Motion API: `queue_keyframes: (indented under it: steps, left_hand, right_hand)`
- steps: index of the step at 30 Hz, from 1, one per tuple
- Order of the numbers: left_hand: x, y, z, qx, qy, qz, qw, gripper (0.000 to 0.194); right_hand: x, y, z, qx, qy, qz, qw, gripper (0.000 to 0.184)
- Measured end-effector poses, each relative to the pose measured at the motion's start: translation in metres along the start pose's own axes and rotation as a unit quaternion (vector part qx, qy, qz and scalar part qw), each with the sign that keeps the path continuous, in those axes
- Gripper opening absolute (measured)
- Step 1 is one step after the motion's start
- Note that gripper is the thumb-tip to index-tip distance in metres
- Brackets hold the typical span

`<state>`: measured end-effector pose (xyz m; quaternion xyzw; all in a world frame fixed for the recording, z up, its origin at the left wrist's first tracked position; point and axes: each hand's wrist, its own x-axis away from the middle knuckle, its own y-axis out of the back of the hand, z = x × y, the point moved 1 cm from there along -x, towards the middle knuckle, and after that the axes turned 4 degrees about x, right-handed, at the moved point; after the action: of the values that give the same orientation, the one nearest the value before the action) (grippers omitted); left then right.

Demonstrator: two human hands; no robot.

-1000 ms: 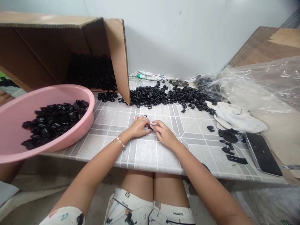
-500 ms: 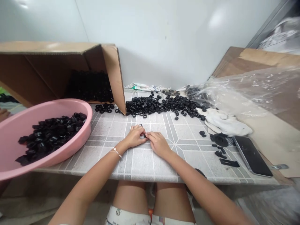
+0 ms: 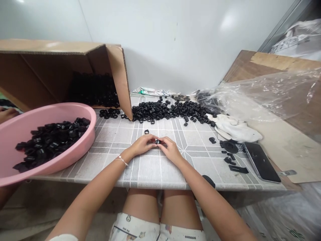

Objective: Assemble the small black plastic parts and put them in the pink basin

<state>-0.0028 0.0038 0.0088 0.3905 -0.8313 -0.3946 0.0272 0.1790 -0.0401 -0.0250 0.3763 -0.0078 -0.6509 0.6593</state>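
Between the fingertips of both hands is a small black plastic ring (image 3: 157, 141), just above the checked tablecloth. My left hand (image 3: 142, 144) pinches it from the left, and my right hand (image 3: 171, 149) pinches it from the right. Just beyond my left fingers a loose black ring (image 3: 146, 132) rests on the cloth. Farther back, a long heap of similar black rings (image 3: 155, 111) runs along the wall. My fingers cover part of the held ring, so its finer shape is hard to make out.
A pink basin (image 3: 91, 129) of black parts stands at the left, before a cardboard box (image 3: 116, 63) lying on its side with more inside. At the right are a white cloth (image 3: 233, 129), a phone (image 3: 262, 162) and clear plastic sheeting (image 3: 263, 95). Another person's hand (image 3: 7, 114) shows far left.
The small ring is now visible between both hands' fingertips, where fingers mostly covered it before. The loose ring beyond my left hand is now in plain sight. The view has shifted slightly.
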Motion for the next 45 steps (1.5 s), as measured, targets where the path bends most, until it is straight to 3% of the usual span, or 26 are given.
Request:
queue_keyframes:
  steps: [9,15,21,24,27,31,34,38,42,45]
  left_hand:
    - [0.001,-0.002,-0.003,0.009,0.024,0.012,1.0,0.022]
    - [0.0,0.001,-0.007,0.005,0.03,0.037,0.999,0.02]
    - [-0.001,-0.001,-0.015,-0.022,-0.004,0.006,1.0,0.014]
    - [-0.001,-0.004,-0.016,0.039,0.006,-0.026,0.999,0.016]
    - [-0.004,-0.013,-0.016,0.216,0.072,-0.062,0.972,0.034]
    - [-0.009,-0.029,-0.015,0.414,0.14,-0.089,0.895,0.041]
    - [-0.011,-0.033,-0.012,0.443,0.156,-0.108,0.876,0.04]
    - [-0.011,-0.028,-0.007,0.458,0.175,-0.117,0.863,0.042]
    - [-0.011,-0.025,-0.007,0.483,0.174,-0.055,0.856,0.048]
    - [-0.01,-0.024,-0.006,0.484,0.184,-0.05,0.854,0.047]
  right_hand:
    - [0.003,0.007,0.011,0.085,0.037,0.04,0.995,0.013]
    - [0.003,0.009,0.009,0.056,0.036,0.049,0.997,0.016]
    - [0.004,0.01,0.006,0.021,0.028,0.028,0.999,0.016]
    - [0.003,0.01,0.007,0.019,0.025,-0.007,0.999,0.014]
    - [0.001,0.01,0.011,0.031,0.019,-0.083,0.996,0.014]
    - [-0.002,0.009,0.014,0.064,0.027,-0.122,0.99,0.015]
    - [-0.003,0.007,0.011,0.065,0.039,-0.085,0.993,0.024]
    - [-0.002,0.005,0.004,-0.001,-0.001,-0.054,0.999,0.048]
    - [-0.001,0.007,0.003,-0.012,-0.016,-0.035,0.999,0.026]
    - [0.001,0.009,0.005,0.014,-0.019,-0.018,1.0,0.022]
